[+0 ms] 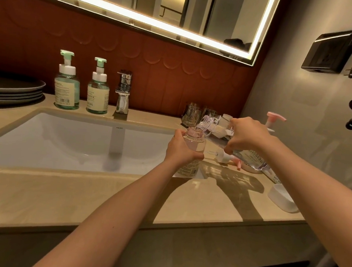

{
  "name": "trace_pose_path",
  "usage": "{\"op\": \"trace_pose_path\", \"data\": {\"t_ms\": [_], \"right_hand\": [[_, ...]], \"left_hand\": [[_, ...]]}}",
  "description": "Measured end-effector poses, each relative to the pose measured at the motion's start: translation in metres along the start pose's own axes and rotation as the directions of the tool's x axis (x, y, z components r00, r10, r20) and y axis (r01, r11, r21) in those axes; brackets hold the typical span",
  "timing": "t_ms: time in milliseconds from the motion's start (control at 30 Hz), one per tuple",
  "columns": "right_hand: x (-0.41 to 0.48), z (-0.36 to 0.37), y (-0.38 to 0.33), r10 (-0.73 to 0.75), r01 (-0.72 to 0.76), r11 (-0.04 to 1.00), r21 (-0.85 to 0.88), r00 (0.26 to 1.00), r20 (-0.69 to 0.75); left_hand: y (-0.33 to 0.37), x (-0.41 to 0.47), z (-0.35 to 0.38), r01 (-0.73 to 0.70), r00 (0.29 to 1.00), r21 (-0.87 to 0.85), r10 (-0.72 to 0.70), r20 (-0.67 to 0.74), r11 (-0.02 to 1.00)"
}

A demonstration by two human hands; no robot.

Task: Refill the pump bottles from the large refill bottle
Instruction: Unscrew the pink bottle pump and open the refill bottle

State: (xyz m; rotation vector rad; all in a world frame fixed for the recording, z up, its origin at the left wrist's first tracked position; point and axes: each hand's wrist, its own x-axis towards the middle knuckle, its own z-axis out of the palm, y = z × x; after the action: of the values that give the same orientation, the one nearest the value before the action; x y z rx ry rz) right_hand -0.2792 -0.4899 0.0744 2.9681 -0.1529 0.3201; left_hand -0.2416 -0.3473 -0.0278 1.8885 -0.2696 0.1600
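My left hand (181, 149) grips an uncapped clear pink-tinted pump bottle (195, 141), upright at the sink's right edge. My right hand (246, 138) holds the large clear refill bottle (252, 157) tilted, its threaded neck (208, 123) right over the small bottle's open mouth. A removed pink-and-white pump head (226, 157) lies on the counter behind the bottle. Another pink pump (274, 118) stands behind my right hand, its bottle hidden. Two green pump bottles, one larger (67, 86) and one smaller (98, 90), stand capped at the back left.
A white sink basin (70, 140) is set in the beige counter (83, 193), with a chrome tap (123, 92) behind. Dark plates (13, 88) are stacked at the far left. Glass tumblers (192, 113) stand at the back right. A white cap or dish (282, 198) lies at the right edge.
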Motion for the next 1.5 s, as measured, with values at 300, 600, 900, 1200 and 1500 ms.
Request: {"op": "trace_pose_path", "data": {"t_ms": [300, 600, 900, 1200, 1500], "right_hand": [[-0.0024, -0.0007, -0.0039, -0.003, 0.003, 1.0, 0.001, 1.0, 0.013], [-0.0024, -0.0005, -0.0055, -0.006, 0.006, 1.0, 0.008, 1.0, 0.016], [-0.0012, 0.0002, -0.006, -0.002, 0.002, 1.0, 0.023, 1.0, 0.015], [-0.0026, -0.0009, -0.0059, 0.003, -0.003, 1.0, 0.025, 1.0, 0.013], [-0.0016, -0.0007, -0.0054, -0.001, 0.001, 1.0, 0.011, 1.0, 0.023]], "left_hand": [[-0.0017, 0.0008, -0.0016, 0.008, 1.0, 0.012, -0.008, -0.004, 1.0], [-0.0022, 0.0014, -0.003, 0.012, 1.0, 0.026, -0.012, -0.003, 1.0], [-0.0021, 0.0015, -0.0034, 0.014, 1.0, 0.024, -0.013, -0.006, 1.0], [-0.0022, 0.0006, -0.0028, 0.01, 1.0, 0.016, -0.01, -0.006, 1.0], [-0.0021, 0.0001, -0.0015, 0.014, 1.0, 0.016, -0.014, -0.001, 1.0]]}}
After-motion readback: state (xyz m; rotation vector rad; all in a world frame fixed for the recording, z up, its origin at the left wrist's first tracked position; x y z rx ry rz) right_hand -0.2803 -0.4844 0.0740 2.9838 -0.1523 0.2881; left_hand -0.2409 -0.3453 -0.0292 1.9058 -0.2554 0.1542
